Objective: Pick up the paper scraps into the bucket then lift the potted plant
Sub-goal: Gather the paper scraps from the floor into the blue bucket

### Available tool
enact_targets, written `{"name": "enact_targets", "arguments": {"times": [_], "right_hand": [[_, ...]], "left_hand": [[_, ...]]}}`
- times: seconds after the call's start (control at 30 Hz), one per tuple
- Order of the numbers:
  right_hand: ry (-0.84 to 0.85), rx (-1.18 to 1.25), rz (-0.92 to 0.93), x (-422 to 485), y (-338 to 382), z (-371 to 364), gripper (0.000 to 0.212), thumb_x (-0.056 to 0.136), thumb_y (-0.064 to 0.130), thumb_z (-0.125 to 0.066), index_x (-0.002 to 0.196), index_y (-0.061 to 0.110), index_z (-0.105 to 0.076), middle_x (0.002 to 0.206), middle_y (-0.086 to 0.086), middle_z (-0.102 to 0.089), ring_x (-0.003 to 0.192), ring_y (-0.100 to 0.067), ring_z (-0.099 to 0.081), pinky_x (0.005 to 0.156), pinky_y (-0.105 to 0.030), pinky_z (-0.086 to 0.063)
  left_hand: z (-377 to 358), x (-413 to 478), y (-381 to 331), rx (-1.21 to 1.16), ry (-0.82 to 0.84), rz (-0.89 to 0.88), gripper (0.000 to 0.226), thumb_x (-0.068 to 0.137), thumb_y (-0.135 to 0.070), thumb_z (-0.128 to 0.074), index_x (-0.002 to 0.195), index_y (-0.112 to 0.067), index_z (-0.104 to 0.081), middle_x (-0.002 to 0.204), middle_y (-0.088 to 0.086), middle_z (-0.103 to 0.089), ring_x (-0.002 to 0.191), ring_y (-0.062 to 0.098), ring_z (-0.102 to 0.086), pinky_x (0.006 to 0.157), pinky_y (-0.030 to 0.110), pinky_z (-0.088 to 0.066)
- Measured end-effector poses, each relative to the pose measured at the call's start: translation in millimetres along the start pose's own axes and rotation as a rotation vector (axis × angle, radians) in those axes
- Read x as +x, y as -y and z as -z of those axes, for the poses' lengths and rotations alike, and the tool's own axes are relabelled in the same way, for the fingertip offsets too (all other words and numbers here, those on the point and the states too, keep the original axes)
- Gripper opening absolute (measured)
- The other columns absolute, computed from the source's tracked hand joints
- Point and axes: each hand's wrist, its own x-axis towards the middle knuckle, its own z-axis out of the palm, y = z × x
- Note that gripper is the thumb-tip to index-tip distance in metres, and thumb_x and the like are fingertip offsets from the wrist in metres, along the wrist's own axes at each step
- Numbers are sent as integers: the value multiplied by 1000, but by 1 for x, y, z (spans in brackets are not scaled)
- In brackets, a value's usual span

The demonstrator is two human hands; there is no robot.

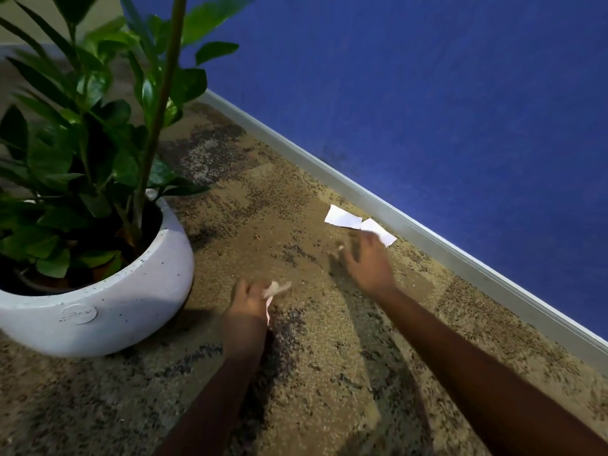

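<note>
White paper scraps [342,217], two flat rectangular pieces, lie on the mottled brown carpet floor [312,357], just in front of the grey baseboard [460,258]. From my right hand [367,264] the pair sits at twelve to one o'clock. Its long axis runs from ten to four o'clock, along the baseboard. My right fingers [362,241] are spread and hold nothing, with their tips at the near edge of the right-hand piece [383,232]; blur hides whether they touch it. This hand is much nearer than my left hand [245,304], whose fingers are curled round a crumpled pale scrap [274,289]. The green-leaved plant in its round white speckled pot [98,307] stands at nine o'clock, well apart. A blue wall [427,93] rises behind the baseboard. No bucket shows, so I judge the drop will need a turn away.
</note>
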Motion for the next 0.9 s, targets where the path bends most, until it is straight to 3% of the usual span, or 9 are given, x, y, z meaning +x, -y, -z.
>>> {"name": "enact_targets", "arguments": {"times": [0.07, 0.23, 0.33, 0.53, 0.6, 0.67, 0.77, 0.9], "right_hand": [[-22, -85, -142, 22, -17, 8, 53, 93, 44, -45, 139, 20, -37, 151, -12, -30, 137, -32, -30, 112, -52, -30], [82, -29, -388, 69, -29, 20, 71, 85, 58, -51, 143, 22, -31, 152, -16, -28, 137, -37, -30, 111, -49, -31], [208, 15, -388, 89, -20, 13, 76, 83, 61, -51, 144, 21, -29, 152, -15, -28, 138, -36, -30, 112, -49, -32], [409, -177, -260, 104, -1, -10, 85, 82, 63, -52, 149, 25, -17, 158, -15, -13, 145, -38, -8, 118, -56, -12], [396, -242, -218, 104, 3, -12, 79, 84, 59, -52, 148, 26, -21, 158, -13, -14, 145, -38, -10, 117, -57, -14], [303, -248, -167, 99, 7, -14, 62, 86, 51, -54, 140, 26, -35, 153, -13, -28, 139, -37, -25, 114, -49, -25], [144, -164, -83, 91, 16, -16, 38, 88, 32, -61, 123, 21, -56, 139, -12, -46, 126, -31, -43, 104, -36, -37], [77, 11, -93, 44, 38, -14, 28, 83, 18, -68, 110, 10, -66, 128, -13, -57, 118, -27, -51, 96, -31, -41]], "left_hand": [[-5, -4, 7, 89, 80, -62, 28, 91, -11, -53, 117, -20, -59, 121, 6, -53, 85, 31, -66, 72, 40, -54], [-5, -3, 5, 150, 137, -62, 33, 93, -11, -46, 122, -27, -49, 133, -3, -40, 84, 21, -67, 74, 34, -56], [-8, -2, 6, 151, 168, -52, 32, 93, -13, -44, 121, -29, -47, 132, -6, -37, 88, 21, -66, 76, 35, -55], [-10, -1, 7, 214, 181, -67, 35, 94, -22, -41, 126, -35, -38, 137, -11, -31, 95, 19, -62, 73, 31, -48], [-13, -2, 4, 225, 173, -77, 34, 95, -23, -40, 126, -35, -38, 137, -11, -32, 96, 20, -62, 73, 31, -48], [-14, 3, 1, 216, 154, -88, 32, 94, -23, -40, 124, -35, -39, 134, -11, -34, 96, 20, -62, 73, 32, -49], [-17, 6, -1, 188, 129, -96, 33, 93, -19, -42, 121, -35, -42, 130, -11, -37, 92, 20, -64, 72, 32, -50], [-1, -12, 9, 140, 105, -147, 38, 89, -16, -50, 122, -34, -46, 133, -10, -39, 93, 17, -65, 75, 28, -48]]}}
